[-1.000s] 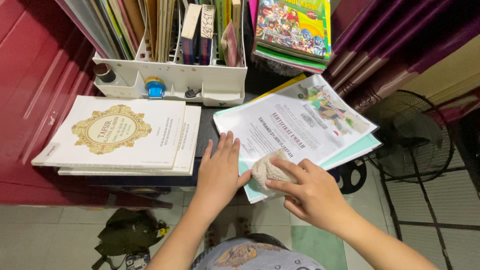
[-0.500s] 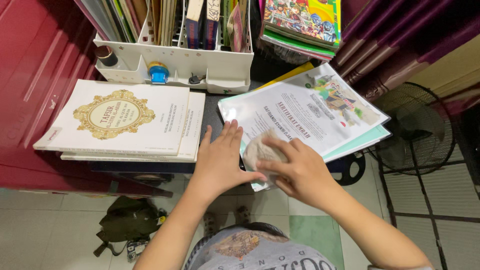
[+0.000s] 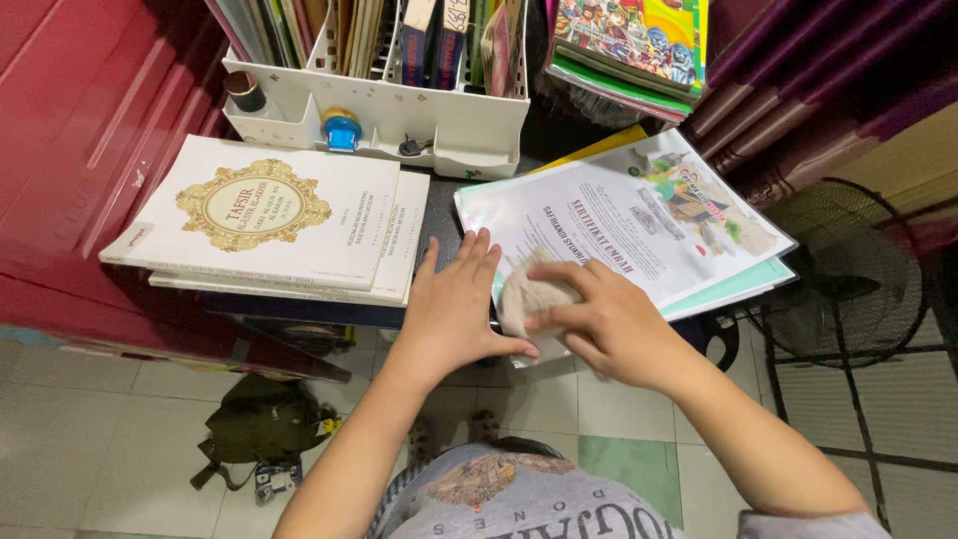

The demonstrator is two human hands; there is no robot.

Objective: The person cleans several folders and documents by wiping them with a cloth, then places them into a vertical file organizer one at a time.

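My right hand [image 3: 609,324] grasps a cloth [image 3: 529,296] on the papers [image 3: 639,215]; my left hand [image 3: 454,309] lies flat, released, beside it.

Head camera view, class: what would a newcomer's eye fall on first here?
Two hands at the centre: the right hand presses a beige cloth on a glossy certificate sheet, the left hand flat beside it. Left lies a white book with a gold emblem; behind stands a white desk organiser.

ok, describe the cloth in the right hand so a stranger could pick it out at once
Start at the white plastic desk organiser full of books. Below it lies a clear plastic-sleeved printed sheet; at its near edge the right hand presses a crumpled beige cloth, beside the flat left hand. It is the only soft, wrinkled thing among flat paper.
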